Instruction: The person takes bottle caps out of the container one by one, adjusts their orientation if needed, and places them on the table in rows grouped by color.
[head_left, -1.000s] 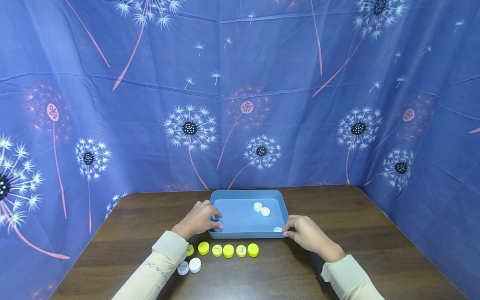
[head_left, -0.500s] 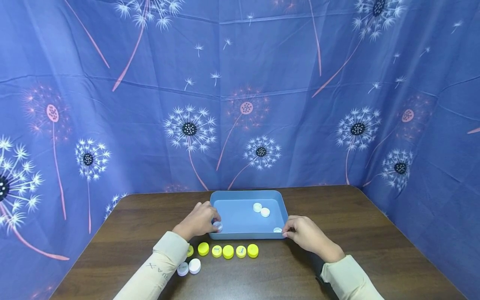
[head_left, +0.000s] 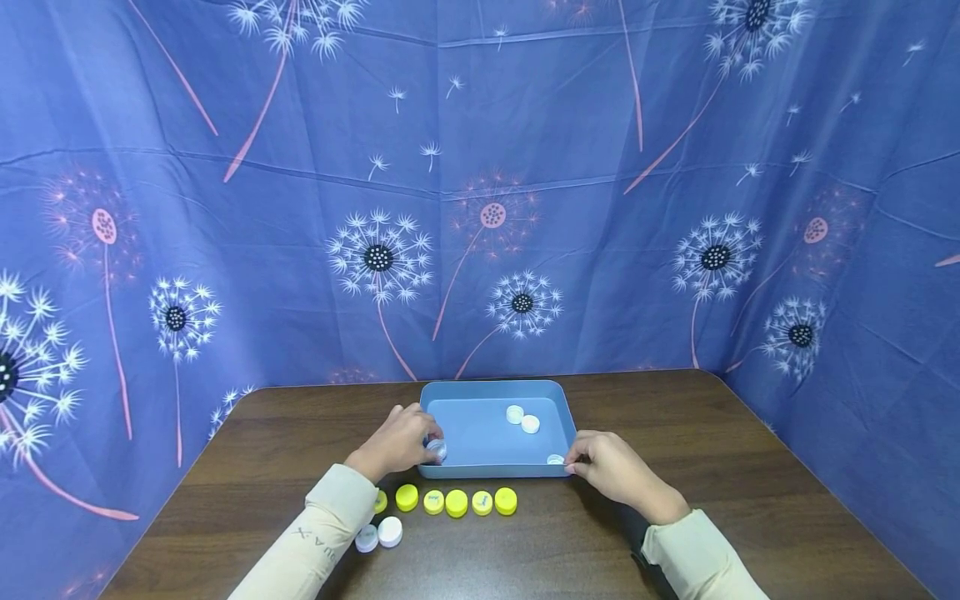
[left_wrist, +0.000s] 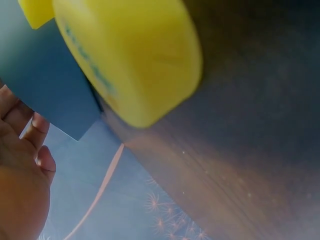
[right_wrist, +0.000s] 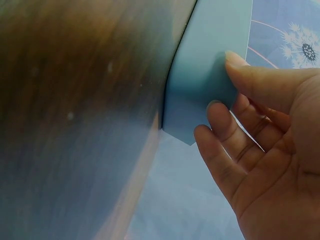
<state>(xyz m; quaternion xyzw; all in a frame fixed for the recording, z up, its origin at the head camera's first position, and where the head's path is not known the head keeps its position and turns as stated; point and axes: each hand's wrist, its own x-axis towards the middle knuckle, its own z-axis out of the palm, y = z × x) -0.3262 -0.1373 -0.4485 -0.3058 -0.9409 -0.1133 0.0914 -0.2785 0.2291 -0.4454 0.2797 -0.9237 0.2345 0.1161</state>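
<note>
A shallow blue tray (head_left: 480, 471) lies near the table's far edge. Over its left front corner reaches my left hand (head_left: 397, 437), thumb and fingers pinching a whitish bottle cap (head_left: 437, 451) inside the wall. In the left wrist view, part of the left hand (left_wrist: 22, 165) shows beside the tray wall, the pinched cap hidden. My right hand (head_left: 618, 468) pinches the tray's right front corner; the right wrist view shows its thumb (right_wrist: 245, 75) against the outer wall. Just inside that corner lies a white cap (head_left: 555, 459). Two more white caps (head_left: 530, 424) sit farther back in the tray.
In front of the tray runs a row of several yellow caps (head_left: 457, 502), its left end partly behind the left sleeve (head_left: 315, 525). Nearer me stand two white caps (head_left: 389, 531). A blue dandelion-print cloth (head_left: 600, 250) hangs around the wooden table (head_left: 637, 400).
The whitish cap under the left hand has shifted and tipped slightly between thumb and fingers. My right hand stays at the tray's corner.
</note>
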